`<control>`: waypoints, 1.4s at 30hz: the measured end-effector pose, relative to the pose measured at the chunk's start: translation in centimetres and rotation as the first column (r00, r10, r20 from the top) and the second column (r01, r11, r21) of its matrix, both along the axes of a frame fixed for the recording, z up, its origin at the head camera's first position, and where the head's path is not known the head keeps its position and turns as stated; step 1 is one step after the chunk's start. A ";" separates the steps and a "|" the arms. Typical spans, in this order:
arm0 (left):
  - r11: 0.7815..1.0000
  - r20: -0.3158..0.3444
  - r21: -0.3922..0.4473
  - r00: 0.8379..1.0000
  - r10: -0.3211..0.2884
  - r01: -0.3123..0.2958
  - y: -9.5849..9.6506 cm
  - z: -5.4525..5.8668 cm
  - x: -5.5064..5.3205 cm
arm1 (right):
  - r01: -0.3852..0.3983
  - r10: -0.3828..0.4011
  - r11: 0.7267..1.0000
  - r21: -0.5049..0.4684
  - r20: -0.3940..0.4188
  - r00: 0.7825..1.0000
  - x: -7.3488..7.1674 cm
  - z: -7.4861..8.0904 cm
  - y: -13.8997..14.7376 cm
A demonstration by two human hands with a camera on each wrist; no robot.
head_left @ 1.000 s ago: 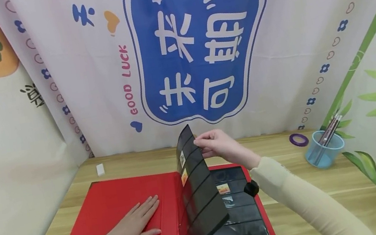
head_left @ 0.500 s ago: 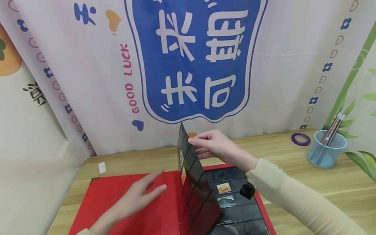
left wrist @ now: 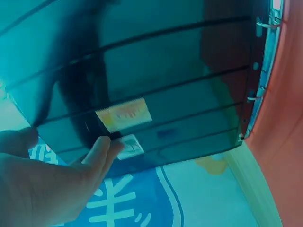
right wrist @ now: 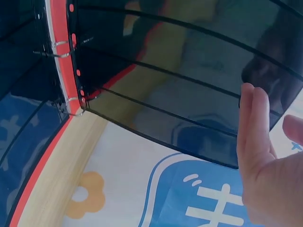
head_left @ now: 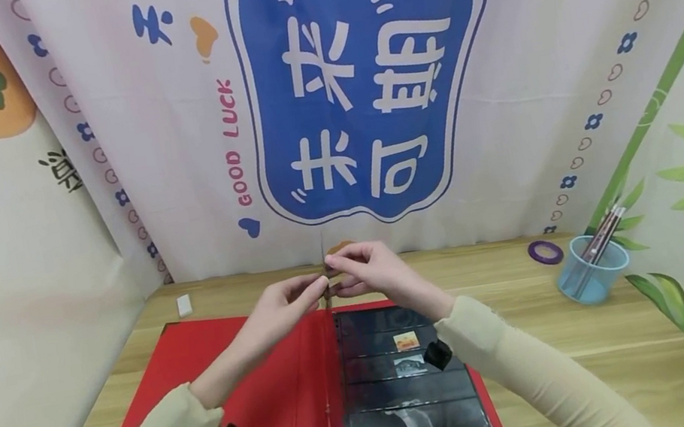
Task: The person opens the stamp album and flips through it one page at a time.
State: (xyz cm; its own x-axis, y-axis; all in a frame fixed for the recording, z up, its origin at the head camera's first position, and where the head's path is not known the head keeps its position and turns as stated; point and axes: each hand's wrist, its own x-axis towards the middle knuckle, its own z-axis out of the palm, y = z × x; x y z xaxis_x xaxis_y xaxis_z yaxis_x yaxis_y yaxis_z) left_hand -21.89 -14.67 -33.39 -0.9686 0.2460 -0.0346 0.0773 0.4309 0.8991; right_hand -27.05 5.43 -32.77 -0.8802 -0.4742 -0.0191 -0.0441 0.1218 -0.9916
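A red stamp album [head_left: 283, 422] lies spread on the table. One black pocket page [left wrist: 180, 56] stands upright at its binding, nearly edge-on in the head view. My right hand [head_left: 372, 269] holds its outer edge, with two fingers along one face in the right wrist view. From the other side, my left hand [head_left: 276, 309] touches the same page; its thumb is at the edge and its fingers lie against the face. That face carries an orange-yellow stamp [left wrist: 124, 115] and a pale greenish stamp [left wrist: 129, 146]. Another black page [head_left: 408, 393] lies flat at right with two stamps.
A blue mesh cup [head_left: 592, 268] of pens stands at the right. Near it lies a purple ring [head_left: 545, 252], perhaps a tape roll. A small white block [head_left: 184, 305] sits at back left. A printed curtain [head_left: 181, 158] hangs behind the wooden table.
My left hand has lifted off the red cover and moved up and right to the page. My right hand has swung the page leftward, from slanting over the right side to upright.
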 end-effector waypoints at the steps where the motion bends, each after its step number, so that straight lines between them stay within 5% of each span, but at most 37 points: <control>1: 1.000 0.013 0.005 1.000 0.014 -0.014 0.1 0.2 0.0 | -0.009 0.009 1.000 0.001 -0.009 1.000 0.1 -0.1 -0.1; 10: 0.991 0.120 0.114 0.992 0.048 -0.062 -2.0 1.4 0.3 | -0.076 0.098 0.989 0.127 -0.173 0.980 0.8 -1.5 0.6; 18: 0.996 0.109 0.034 0.991 0.083 -0.088 -7.9 1.3 1.6 | 0.014 0.088 0.948 0.318 -0.305 0.948 1.2 -5.7 4.4; 23: 0.996 0.131 0.023 0.988 0.079 -0.082 -12.3 -0.8 2.1 | 0.054 0.118 0.902 0.427 -0.367 0.923 1.6 -9.1 7.6; 26: 0.997 0.130 0.007 0.989 0.071 -0.072 -14.4 -2.3 2.2 | 0.083 0.158 0.855 0.512 -0.409 0.899 1.8 -10.9 9.4; 29: 0.997 0.144 -0.004 0.986 0.080 -0.081 -16.1 -3.9 2.3 | 0.099 0.189 0.795 0.599 -0.399 0.897 2.0 -12.3 10.9; 35: 0.986 0.225 -0.094 0.962 0.156 -0.138 -18.3 -7.1 2.2 | 0.086 0.224 0.704 0.705 -0.335 0.915 2.1 -14.2 13.0; 42: 0.980 0.261 -0.153 0.951 0.167 -0.130 -19.3 -9.9 2.1 | 0.095 0.282 0.646 0.757 -0.353 0.892 2.0 -15.1 14.3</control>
State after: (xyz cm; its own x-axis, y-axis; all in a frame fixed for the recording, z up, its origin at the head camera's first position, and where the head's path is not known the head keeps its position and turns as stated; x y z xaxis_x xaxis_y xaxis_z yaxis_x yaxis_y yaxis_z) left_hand -19.76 -33.95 -43.31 -0.9433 0.0756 -0.3231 -0.2351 0.5350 0.8115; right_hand -25.05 19.71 -47.89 -0.8390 -0.5408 -0.0592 -0.4653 0.7697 -0.4371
